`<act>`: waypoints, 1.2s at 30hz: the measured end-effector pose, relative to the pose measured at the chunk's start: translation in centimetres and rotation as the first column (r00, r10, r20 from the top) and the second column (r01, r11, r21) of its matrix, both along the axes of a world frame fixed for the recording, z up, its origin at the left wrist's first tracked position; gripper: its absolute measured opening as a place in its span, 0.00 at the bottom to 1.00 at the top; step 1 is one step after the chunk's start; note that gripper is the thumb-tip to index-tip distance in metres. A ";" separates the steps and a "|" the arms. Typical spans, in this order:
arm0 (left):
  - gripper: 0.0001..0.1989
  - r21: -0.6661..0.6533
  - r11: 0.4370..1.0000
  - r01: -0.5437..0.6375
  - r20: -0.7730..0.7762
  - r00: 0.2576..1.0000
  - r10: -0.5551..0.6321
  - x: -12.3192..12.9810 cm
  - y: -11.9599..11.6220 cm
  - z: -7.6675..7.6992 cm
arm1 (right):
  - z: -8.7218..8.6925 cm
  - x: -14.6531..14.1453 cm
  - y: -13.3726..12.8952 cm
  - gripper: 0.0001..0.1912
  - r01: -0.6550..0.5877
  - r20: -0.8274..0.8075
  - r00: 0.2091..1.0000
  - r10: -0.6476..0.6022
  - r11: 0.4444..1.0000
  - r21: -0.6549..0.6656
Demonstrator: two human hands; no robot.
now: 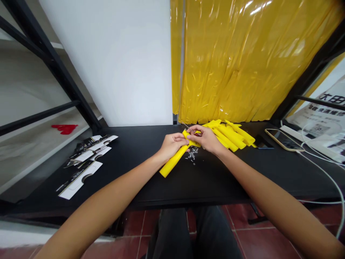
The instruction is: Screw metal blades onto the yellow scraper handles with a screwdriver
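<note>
A black, flat-topped table [129,144] carries everything in use, with a glossy yellow plastic sheet [242,64] hanging behind the right part of its far edge. On the surface near that far edge, just right of the hands, lies a heap of long yellow tube-like pieces [229,135]; toward the left edge is a loose group of white-and-black cut-out cards [84,154]. A pale-framed phone [284,139] lies near the far right corner.

Work on one long, smooth yellow piece [174,163] looks under way: it is held over the middle of the surface, slanting so that its lower end points toward the near edge and leftward. Tiny loose bits [192,154] are scattered just beneath and beside it, apparently not all used. Whether the heaped pieces are finished or waiting, I cannot tell.

Both forearms reach in from the near edge and converge. The left hand [172,144] pinches the piece near its upper end, fingers curled narrowly around it. The right hand [206,138] meets it from the other side, bent at the wrist, its fingers closed on a slim tool with a thin metal shaft [187,126] pointing toward the far edge; the exact contact at the tip is too small to make out.
</note>
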State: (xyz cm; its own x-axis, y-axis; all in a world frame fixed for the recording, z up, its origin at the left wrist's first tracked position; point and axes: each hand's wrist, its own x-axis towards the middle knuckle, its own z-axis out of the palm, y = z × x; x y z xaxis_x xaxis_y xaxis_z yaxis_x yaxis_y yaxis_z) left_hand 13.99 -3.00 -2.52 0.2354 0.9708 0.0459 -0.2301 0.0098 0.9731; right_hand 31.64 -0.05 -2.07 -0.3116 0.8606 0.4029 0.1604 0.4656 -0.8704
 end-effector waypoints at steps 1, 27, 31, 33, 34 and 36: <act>0.06 -0.007 1.000 0.000 -0.001 1.000 0.000 0.0 0.0 0.0 | 0.0 0.0 0.0 0.20 0.026 -0.007 1.000 -0.026 0.999 -0.021; 0.03 -0.063 0.973 -0.223 -0.026 0.975 0.222 -1.9 2.4 0.7 | 1.7 2.6 -0.1 0.12 -0.043 0.453 0.865 -0.216 0.868 0.494; 0.04 -0.044 0.973 -0.228 -0.021 0.974 0.227 -1.9 2.5 0.5 | 1.5 2.5 0.1 0.12 -0.049 0.460 0.862 -0.214 0.867 0.495; 0.04 -0.013 0.974 -0.225 -0.030 0.974 0.224 -2.0 2.7 0.1 | 1.3 2.6 0.2 0.12 -0.058 0.458 0.863 -0.213 0.859 0.508; 0.05 0.013 0.974 -0.228 -0.040 0.973 0.228 -2.0 2.8 -0.1 | 1.2 2.7 0.3 0.13 -0.061 0.463 0.858 -0.223 0.850 0.523; 0.06 0.080 0.969 -0.234 -0.076 0.968 0.240 -2.1 3.0 -0.4 | 1.0 2.8 0.4 0.14 -0.040 0.479 0.830 -0.284 0.827 0.561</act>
